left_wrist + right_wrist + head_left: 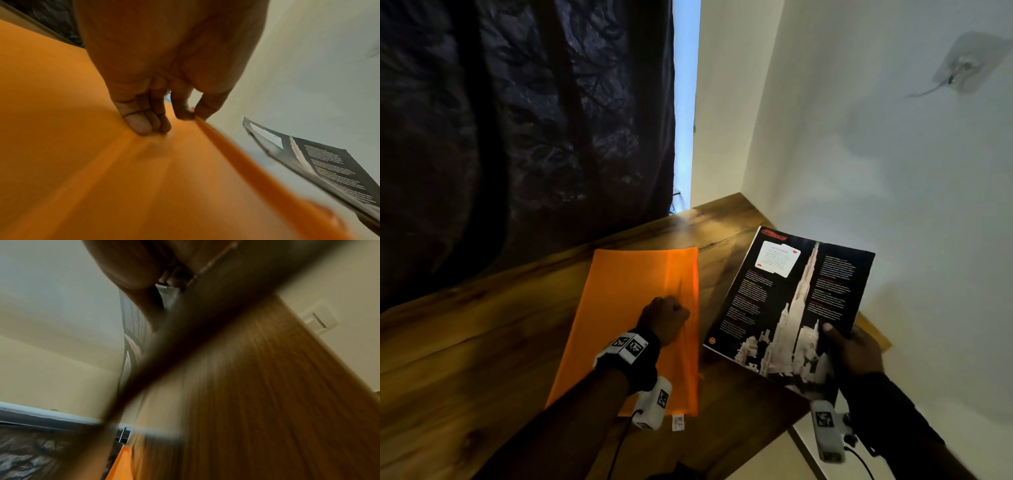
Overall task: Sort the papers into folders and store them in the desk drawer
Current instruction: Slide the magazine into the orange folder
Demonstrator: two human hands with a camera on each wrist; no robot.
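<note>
Folder (619, 308), orange, lies flat on the wooden tabletop (465, 342), long side running away from the person. Left hand (664, 317) rests on it near its right edge: three fingers (141, 125) curled, tips pressing the cover down; thumb and forefinger pinch the raised edge of the top flap, lifted slightly off the layer below. Right hand (854, 349) grips a dark printed sheet (791, 301) at its near right corner, thumb on top, other fingers hidden under it. Sheet shows a white tower on black with text columns; it is tilted, just right of the folder, not touching it, partly over the tabletop's right edge. White wall (893, 171) to the right, dark curtain (517, 120) behind the tabletop. Right wrist view blurred.
</note>
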